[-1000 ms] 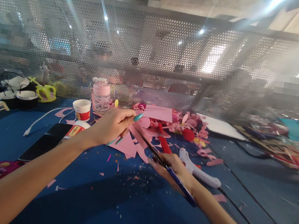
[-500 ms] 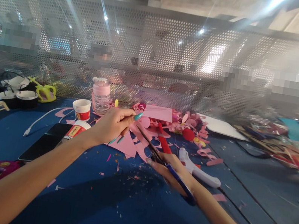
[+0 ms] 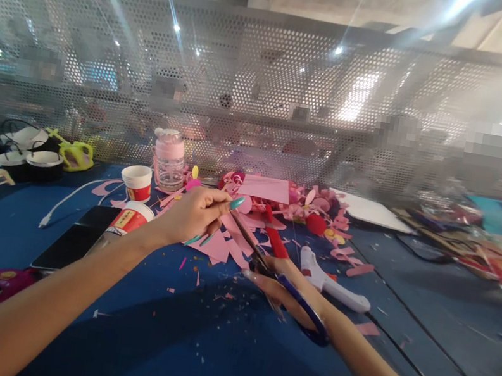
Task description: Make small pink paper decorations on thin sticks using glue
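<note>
My right hand [image 3: 290,284] is closed around a pair of scissors [image 3: 312,322] with dark blue handles. The blades point up and left and look nearly together. Green-nailed, my left hand [image 3: 196,214] pinches thumb against fingers right at the blade tips; anything small in that pinch is hidden. Beneath and behind both hands lie pink paper pieces [image 3: 218,248] and a heap of pink and red scraps [image 3: 317,225]. Just right of my right hand rests a white glue gun [image 3: 335,289]. A red strip [image 3: 276,242] lies behind the scissors.
Left of my left hand are two paper cups [image 3: 136,182], a dark phone [image 3: 76,239] and a white cable [image 3: 69,199]. A pink-topped bottle [image 3: 169,158] stands behind. White sheets [image 3: 369,211] lie at the back right. A perforated metal screen [image 3: 270,75] borders the table.
My left hand has shifted slightly right and down, its thumb lying flatter at the blade tips. My right hand and the scissors stay almost in place.
</note>
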`<action>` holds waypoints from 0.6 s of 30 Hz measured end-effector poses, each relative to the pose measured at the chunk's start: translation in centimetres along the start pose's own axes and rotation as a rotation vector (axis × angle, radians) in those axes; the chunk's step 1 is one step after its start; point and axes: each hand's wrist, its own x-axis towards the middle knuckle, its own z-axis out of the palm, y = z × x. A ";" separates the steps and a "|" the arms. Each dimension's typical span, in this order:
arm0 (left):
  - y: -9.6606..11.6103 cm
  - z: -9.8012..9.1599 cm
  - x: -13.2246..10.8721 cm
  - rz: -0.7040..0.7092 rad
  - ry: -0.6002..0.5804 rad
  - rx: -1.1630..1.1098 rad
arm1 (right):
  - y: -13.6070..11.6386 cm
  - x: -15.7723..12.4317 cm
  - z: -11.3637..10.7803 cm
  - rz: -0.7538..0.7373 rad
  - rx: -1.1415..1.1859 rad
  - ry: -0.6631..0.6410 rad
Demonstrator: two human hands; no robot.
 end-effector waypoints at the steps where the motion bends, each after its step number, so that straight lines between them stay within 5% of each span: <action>1: 0.0 0.1 0.0 -0.010 0.007 -0.003 | 0.1 0.0 0.0 -0.003 0.003 0.000; 18: -0.1 0.4 0.5 -0.095 0.006 -0.177 | 0.6 0.1 0.3 -0.035 -0.074 0.045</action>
